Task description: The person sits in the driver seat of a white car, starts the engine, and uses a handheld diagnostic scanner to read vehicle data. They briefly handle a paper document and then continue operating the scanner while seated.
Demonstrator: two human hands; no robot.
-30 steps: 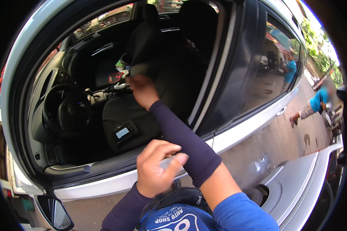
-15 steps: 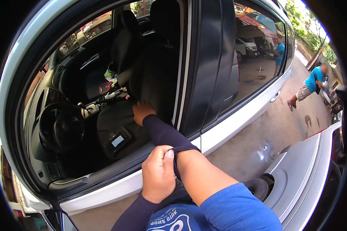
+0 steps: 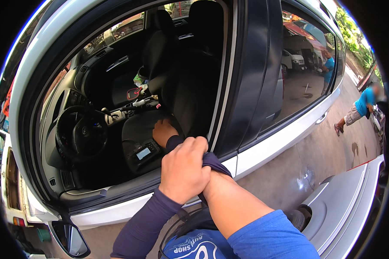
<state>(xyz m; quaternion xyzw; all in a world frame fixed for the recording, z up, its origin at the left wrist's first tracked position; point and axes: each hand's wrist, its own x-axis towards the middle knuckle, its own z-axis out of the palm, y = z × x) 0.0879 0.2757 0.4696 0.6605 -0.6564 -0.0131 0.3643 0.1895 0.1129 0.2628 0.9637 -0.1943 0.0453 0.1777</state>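
While you lean by the car's open window, far L is the side mirror (image 3: 70, 238), then the steering wheel (image 3: 84, 132). A bit R, on the seat (image 3: 136, 126), lies a handheld device (image 3: 143, 153) w/ a lit screen; prob. light but rigid, screen fragile, so best held by its casing edges.

Just beside it, your R hand (image 3: 165, 131) is palm-down, fingers partly curled; can't tell if it touches the seat or has anything under it. Next, your L hand (image 3: 185, 166) is closed over the R forearm, fingers bunching the dark sleeve (image 3: 217, 164) that's around that forearm, below the elbow. Fabric looks thin, soft & stretchy, so prob. v. light, no breakage risk, maybe a bit slippery on skin; best hold is the gathered upper edge, thumb & fingers together. Far R, well apart, there's a person in a blue shirt (image 3: 364, 103).
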